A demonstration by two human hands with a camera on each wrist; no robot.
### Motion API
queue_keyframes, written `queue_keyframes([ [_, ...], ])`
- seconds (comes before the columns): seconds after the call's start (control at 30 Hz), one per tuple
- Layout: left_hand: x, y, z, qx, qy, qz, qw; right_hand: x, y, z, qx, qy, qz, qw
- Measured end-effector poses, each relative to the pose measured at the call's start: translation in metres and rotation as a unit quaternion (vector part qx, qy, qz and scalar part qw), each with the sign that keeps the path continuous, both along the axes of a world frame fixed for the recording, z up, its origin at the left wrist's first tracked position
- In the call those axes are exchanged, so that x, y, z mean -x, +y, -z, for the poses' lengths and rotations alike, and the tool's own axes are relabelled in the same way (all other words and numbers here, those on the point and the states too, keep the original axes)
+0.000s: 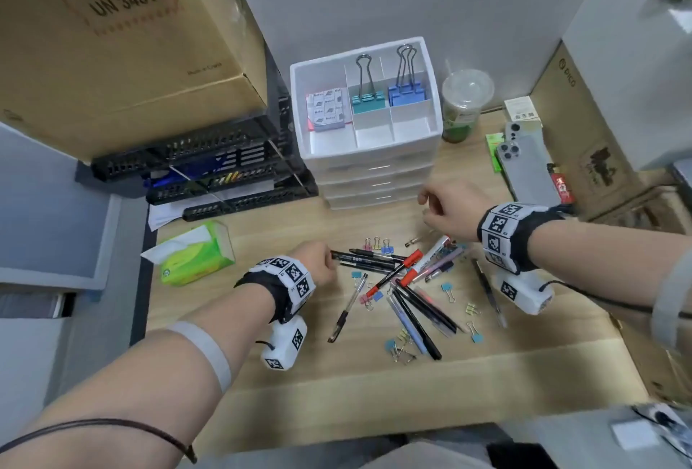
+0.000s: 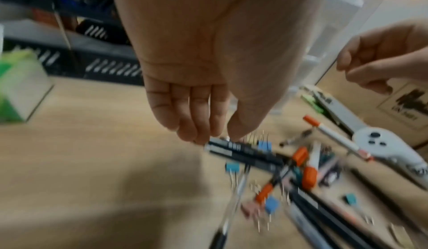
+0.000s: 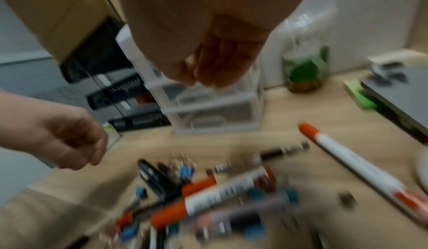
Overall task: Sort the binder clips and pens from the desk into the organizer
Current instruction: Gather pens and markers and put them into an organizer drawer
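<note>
The white organizer (image 1: 369,148) holds sticky notes (image 1: 326,109), a teal binder clip (image 1: 367,101) and blue binder clips (image 1: 407,93) in separate compartments, while the left hand (image 1: 317,262) pinches black pens (image 1: 365,260) and the right hand (image 1: 447,212) hangs loosely curled, empty.

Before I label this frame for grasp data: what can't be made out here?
- Right hand contents: right wrist view blurred, head view shows only its back.
- Left hand on the black pens: touching or pinching, blurred.
- Organizer drawer contents: head view, translucent fronts.
</note>
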State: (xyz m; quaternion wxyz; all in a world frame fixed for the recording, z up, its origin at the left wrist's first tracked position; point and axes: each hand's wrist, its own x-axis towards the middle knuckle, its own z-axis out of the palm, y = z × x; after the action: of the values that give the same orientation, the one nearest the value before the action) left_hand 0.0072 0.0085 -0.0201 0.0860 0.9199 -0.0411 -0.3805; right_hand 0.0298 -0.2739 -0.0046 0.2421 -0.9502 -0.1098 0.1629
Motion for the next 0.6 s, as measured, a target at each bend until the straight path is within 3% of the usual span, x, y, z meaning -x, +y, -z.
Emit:
queue_keyframes([
  [0.1, 0.022, 0.002, 0.028, 0.014, 0.026, -0.019, 0.999, 0.017, -0.011, 0.036, 0.057, 0.070, -0.020, 0.996],
  [0.27, 0.040, -0.006, 0.061, 0.080, -0.024, -0.055, 0.995, 0.039, -0.011, 0.077, 0.056, 0.062, -0.044, 0.996],
  [0.43, 0.038, -0.034, 0.075, 0.141, -0.081, -0.035, 0.986, 0.041, 0.003, 0.099, 0.037, 0.054, -0.060, 0.996],
  [0.6, 0.036, -0.058, 0.082, 0.131, -0.113, 0.011, 0.985, 0.040, 0.011, 0.105, 0.073, 0.072, -0.049, 0.993],
])
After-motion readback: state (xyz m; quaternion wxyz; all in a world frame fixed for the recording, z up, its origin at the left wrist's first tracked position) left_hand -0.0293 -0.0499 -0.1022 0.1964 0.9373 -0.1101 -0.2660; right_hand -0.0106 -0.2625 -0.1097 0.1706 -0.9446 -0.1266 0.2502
